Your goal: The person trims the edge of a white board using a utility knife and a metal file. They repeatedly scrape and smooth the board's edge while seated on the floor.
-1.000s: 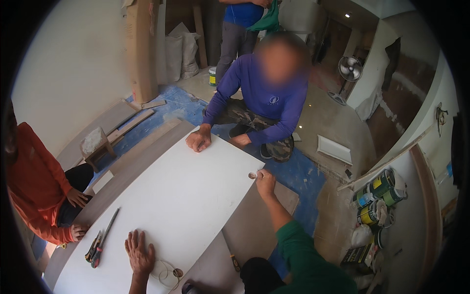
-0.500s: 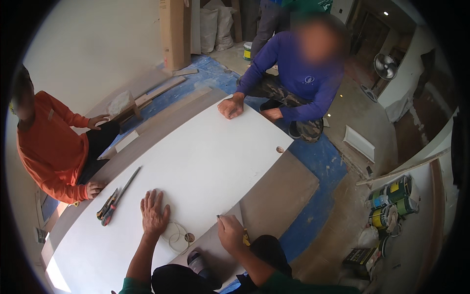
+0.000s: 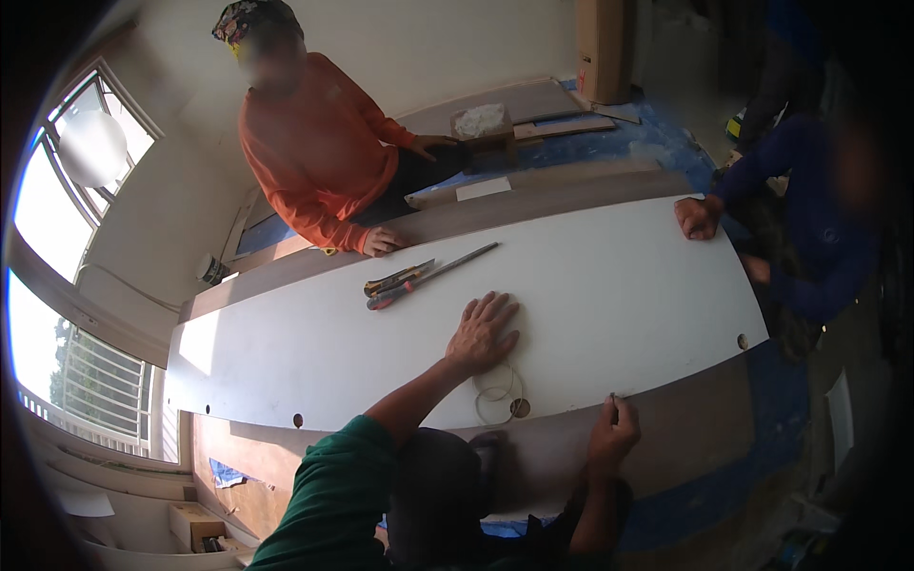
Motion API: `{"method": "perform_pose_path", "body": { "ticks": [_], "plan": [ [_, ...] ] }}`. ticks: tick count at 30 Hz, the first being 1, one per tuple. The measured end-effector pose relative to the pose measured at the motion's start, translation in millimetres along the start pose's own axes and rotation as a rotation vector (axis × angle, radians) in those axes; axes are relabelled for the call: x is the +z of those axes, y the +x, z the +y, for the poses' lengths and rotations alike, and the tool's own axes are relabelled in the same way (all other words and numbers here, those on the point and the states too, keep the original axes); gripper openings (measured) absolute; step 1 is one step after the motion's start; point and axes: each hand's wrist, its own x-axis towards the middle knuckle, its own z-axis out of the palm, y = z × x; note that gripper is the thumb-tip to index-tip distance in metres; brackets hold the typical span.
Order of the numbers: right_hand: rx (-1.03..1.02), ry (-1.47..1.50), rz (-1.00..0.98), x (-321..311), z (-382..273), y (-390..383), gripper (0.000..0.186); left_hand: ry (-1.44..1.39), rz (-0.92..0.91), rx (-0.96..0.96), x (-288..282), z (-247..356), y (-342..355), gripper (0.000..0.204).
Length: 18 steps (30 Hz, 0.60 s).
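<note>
My left hand (image 3: 484,333) lies flat on a long white panel (image 3: 590,295), its fingers spread. Close to its wrist rests a thin, pale looped strip (image 3: 494,420), beside a round hole (image 3: 520,408) near the panel's front edge. At that same edge, farther right, my right hand (image 3: 614,433) is closed in a pinch; a small dark tip shows at its fingers, too small to name. Beyond my left hand lie a utility knife (image 3: 400,277) and a long file (image 3: 447,266) with a red and black handle.
Across the panel a person in orange (image 3: 324,152) rests a hand at its far edge. Another person in purple (image 3: 804,209) holds a fist on the right end. Brown boards (image 3: 657,428) and blue sheeting (image 3: 762,400) lie underneath. A window (image 3: 86,171) is at left.
The view has swung left, bringing in the window and moving the person in purple toward the right rim. My left hand stays flat on the panel, and my right hand keeps its pinch at the edge.
</note>
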Motion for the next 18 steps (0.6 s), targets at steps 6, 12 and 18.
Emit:
{"method": "perform_pose_path", "body": {
  "ticks": [6, 12, 18],
  "plan": [
    [0.043, -0.078, 0.120, -44.4, 86.3, 89.3, 0.018, 0.039, 0.023, 0.022, 0.7, 4.1, 13.5, 0.058],
    [0.026, -0.240, 0.269, -102.8, 158.9, 195.9, 0.026, 0.049, 0.030, 0.038, 12.1, 11.7, 16.2, 0.056],
    [0.060, -0.345, 0.417, -139.1, 208.1, 271.2, 0.022, 0.151, 0.020, 0.076, 21.1, 4.5, 16.6, 0.055]
  ]
}}
